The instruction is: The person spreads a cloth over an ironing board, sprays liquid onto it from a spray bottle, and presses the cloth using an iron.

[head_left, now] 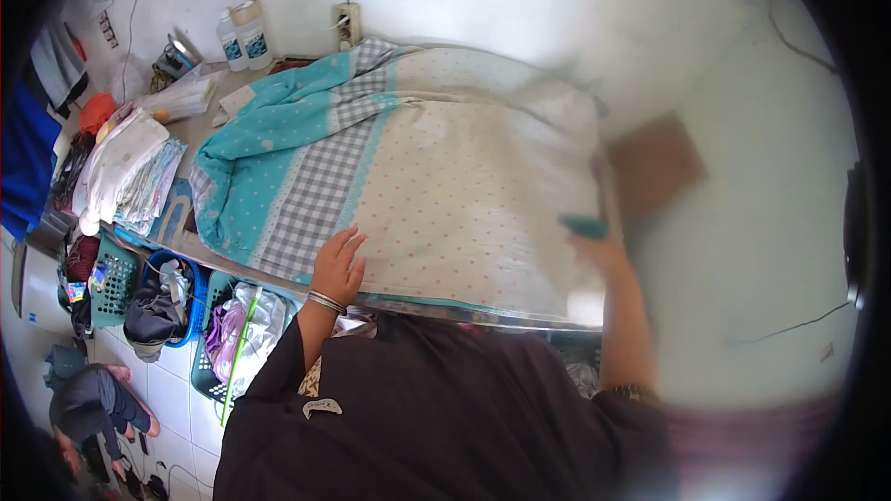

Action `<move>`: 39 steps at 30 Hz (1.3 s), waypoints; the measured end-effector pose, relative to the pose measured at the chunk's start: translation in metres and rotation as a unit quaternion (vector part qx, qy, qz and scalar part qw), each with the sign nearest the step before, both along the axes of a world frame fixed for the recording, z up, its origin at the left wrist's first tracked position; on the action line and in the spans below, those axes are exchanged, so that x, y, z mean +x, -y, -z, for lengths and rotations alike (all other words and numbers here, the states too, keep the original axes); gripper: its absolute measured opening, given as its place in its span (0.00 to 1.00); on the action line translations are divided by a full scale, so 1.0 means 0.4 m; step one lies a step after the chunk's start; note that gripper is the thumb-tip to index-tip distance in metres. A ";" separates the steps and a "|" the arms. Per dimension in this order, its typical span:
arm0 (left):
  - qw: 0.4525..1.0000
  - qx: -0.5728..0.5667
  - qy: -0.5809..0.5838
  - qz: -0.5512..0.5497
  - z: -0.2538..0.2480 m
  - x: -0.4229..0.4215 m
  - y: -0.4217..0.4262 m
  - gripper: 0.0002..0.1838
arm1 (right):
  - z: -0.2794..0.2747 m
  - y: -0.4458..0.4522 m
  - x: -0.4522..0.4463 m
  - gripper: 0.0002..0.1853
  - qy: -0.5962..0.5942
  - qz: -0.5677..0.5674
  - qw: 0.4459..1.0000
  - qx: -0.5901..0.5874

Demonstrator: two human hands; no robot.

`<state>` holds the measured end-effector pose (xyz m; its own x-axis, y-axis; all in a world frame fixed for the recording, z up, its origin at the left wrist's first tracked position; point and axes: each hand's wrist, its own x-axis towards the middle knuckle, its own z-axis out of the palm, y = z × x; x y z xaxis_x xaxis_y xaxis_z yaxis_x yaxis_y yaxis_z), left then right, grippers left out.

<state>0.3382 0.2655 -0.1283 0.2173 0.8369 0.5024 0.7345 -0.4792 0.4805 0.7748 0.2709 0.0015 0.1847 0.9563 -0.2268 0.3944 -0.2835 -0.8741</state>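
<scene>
A large fabric (436, 186), cream with pink dots and with turquoise and grey gingham bands, is spread over a table (200, 255). Its left and far parts lie in folds. My left hand (339, 267) rests near the fabric's front edge, fingers apart, holding nothing; bracelets circle that wrist. At the right side of the fabric, my right hand (594, 246) is closed on a small dark green object (585, 225), which is blurred and whose kind I cannot make out.
Stacked cloths (135, 172) and two white bottles (243, 37) stand at the left and back. Below are baskets (116, 283) with clothes. A brown board (657, 167) is at the right. A person (93, 404) sits on the floor, lower left.
</scene>
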 end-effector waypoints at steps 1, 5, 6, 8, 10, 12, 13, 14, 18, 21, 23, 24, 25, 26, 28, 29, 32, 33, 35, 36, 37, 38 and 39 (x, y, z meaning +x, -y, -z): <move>1.000 -0.009 0.000 0.006 0.009 0.014 0.001 0.20 | -0.008 0.034 -0.013 0.19 0.012 -0.013 0.999 -0.042; 0.999 -0.030 -0.021 0.014 0.023 0.059 0.003 0.21 | -0.011 0.117 -0.007 0.19 0.001 -0.021 0.996 -0.090; 0.999 -0.031 -0.023 0.017 0.025 0.070 0.000 0.21 | -0.031 0.136 -0.007 0.18 0.001 -0.009 0.997 -0.080; 0.998 -0.041 -0.051 0.016 0.026 0.100 -0.009 0.21 | -0.046 0.179 0.005 0.15 -0.043 0.023 0.998 -0.037; 0.996 -0.052 -0.068 0.029 0.036 0.123 -0.026 0.22 | -0.007 0.190 0.044 0.15 -0.042 0.035 0.998 -0.028; 0.994 -0.061 -0.081 0.040 0.040 0.148 -0.041 0.22 | 0.006 0.210 0.086 0.16 -0.037 0.046 0.998 -0.017; 0.990 -0.080 -0.110 0.041 0.035 0.161 -0.045 0.23 | 0.006 0.225 0.100 0.15 -0.035 0.056 0.998 -0.008; 0.984 -0.098 -0.140 0.041 0.030 0.172 -0.049 0.24 | 0.008 0.242 0.114 0.14 -0.033 0.065 0.997 0.001; 0.965 -0.151 -0.215 0.018 0.041 0.197 -0.064 0.28 | 0.082 0.350 0.256 0.14 -0.096 0.204 0.970 0.092; 0.942 -0.162 -0.293 0.008 0.048 0.197 -0.059 0.31 | 0.126 0.470 0.313 0.18 -0.055 0.297 0.943 0.141; 0.937 -0.179 -0.300 0.010 0.041 0.198 -0.048 0.33 | 0.234 0.531 0.370 0.23 0.056 0.328 0.931 0.152; 0.936 -0.179 -0.302 0.010 0.043 0.196 -0.039 0.33 | 0.282 0.552 0.381 0.27 0.092 0.389 0.912 0.095; 0.937 -0.168 -0.306 0.020 0.046 0.191 -0.031 0.33 | 0.339 0.573 0.389 0.30 0.127 0.448 0.884 0.035; 0.937 -0.157 -0.310 0.030 0.048 0.186 -0.022 0.33 | 0.441 0.600 0.409 0.32 0.152 0.460 0.875 0.014; 0.947 -0.133 -0.287 0.055 0.050 0.170 -0.004 0.32 | 0.594 0.619 0.408 0.35 0.204 0.470 0.855 -0.078; 0.956 -0.110 -0.260 0.079 0.049 0.161 0.004 0.31 | 0.641 0.615 0.376 0.35 0.230 0.465 0.842 -0.147; 0.964 -0.097 -0.226 0.098 0.005 0.124 0.021 0.27 | 0.822 0.635 0.303 0.34 0.225 0.362 0.870 -0.248; 0.965 -0.095 -0.227 0.091 -0.001 0.115 0.026 0.27 | 0.845 0.636 0.290 0.32 0.213 0.325 0.876 -0.287; 0.963 -0.152 -0.222 0.032 -0.019 0.092 0.027 0.22 | 0.858 0.638 0.294 0.28 0.188 0.255 0.879 -0.357; 0.962 -0.150 -0.227 0.027 -0.035 0.086 0.020 0.22 | 0.844 0.635 0.323 0.26 0.174 0.221 0.875 -0.393; 0.938 -0.262 -0.226 0.002 -0.052 0.085 0.014 0.20 | 0.794 0.627 0.362 0.24 0.148 0.190 0.869 -0.433; 0.902 -0.370 -0.221 -0.023 -0.058 0.083 0.004 0.18 | 0.731 0.611 0.411 0.23 0.113 0.160 0.856 -0.479; 0.917 -0.324 -0.235 0.000 -0.032 0.063 -0.005 0.14 | 0.652 0.592 0.462 0.21 0.071 0.134 0.832 -0.533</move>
<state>0.3632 0.2673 -0.1156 0.2818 0.9268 -0.2481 0.9333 -0.2048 0.2949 0.9595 0.0341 -0.2594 0.4570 0.1451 -0.8776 0.2699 -0.9627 -0.0186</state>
